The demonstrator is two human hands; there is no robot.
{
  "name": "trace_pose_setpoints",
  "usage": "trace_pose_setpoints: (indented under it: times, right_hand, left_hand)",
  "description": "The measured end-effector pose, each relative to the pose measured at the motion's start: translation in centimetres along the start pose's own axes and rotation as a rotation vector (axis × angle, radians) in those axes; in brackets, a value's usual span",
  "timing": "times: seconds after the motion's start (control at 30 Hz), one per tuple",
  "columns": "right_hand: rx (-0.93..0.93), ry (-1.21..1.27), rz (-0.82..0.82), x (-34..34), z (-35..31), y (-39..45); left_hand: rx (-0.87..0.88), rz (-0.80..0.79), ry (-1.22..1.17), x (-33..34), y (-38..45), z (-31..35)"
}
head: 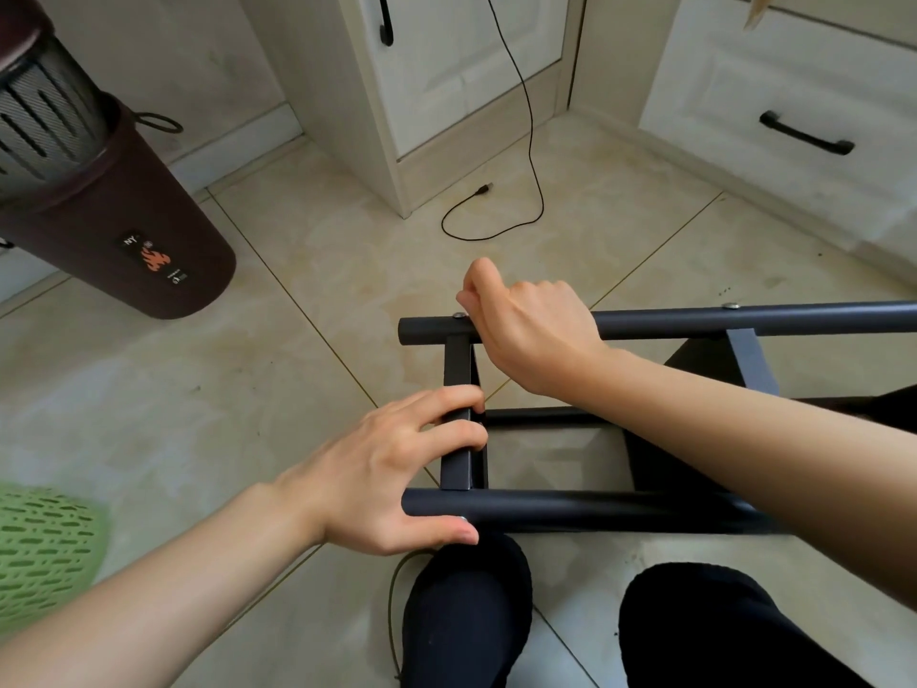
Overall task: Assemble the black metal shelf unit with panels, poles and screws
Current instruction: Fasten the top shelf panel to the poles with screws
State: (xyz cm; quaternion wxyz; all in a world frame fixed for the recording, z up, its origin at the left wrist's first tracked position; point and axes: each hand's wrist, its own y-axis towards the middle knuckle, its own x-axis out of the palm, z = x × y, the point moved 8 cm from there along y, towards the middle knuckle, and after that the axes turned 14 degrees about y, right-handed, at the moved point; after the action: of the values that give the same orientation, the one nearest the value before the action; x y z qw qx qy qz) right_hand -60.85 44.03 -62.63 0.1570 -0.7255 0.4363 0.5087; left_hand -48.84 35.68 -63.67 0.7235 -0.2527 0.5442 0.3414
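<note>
The black metal shelf unit lies on its side on the tiled floor in front of me. Its far pole [744,320] runs left to right, with a silver screw head [460,315] near its left end and another screw [730,305] further right. My right hand [531,320] is curled over the far pole right beside the left screw; whether it pinches a tool is hidden. My left hand [397,464] grips the end panel's edge [456,459], thumb under the near pole [570,506]. A second panel [752,360] stands further right.
A dark brown heater [124,230] stands at the left. A black cable [533,156] with a loose plug lies on the floor before white cabinets [446,81]. A green perforated basket [44,548] sits at the lower left. My two dark-clad feet [466,613] are below the shelf.
</note>
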Motion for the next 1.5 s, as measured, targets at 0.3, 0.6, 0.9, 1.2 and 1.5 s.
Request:
trace_pose_setpoints:
  times: [0.3, 0.6, 0.9, 1.2, 1.5]
  right_hand:
    - [0.028, 0.645, 0.187, -5.6, 0.0, -2.4]
    - [0.431, 0.874, -0.36, 1.1, 2.4, -9.1]
    - [0.796, 1.326, -0.776, 7.1, 1.1, -11.2]
    - [0.872, 1.583, -0.86, 8.2, -0.7, -10.3]
    - [0.813, 1.552, -0.884, 8.0, -1.2, -10.3]
  left_hand:
    - [0.001, 0.013, -0.013, -0.2, 0.0, 0.0]
    - [-0.002, 0.006, -0.017, -0.1, 0.0, 0.1]
    - [-0.028, 0.0, -0.001, 0.2, -0.2, -0.2]
    - [-0.008, 0.082, 0.141, 0.0, 0.0, 0.0]
    - [0.003, 0.046, 0.049, 0.3, 0.2, 0.1]
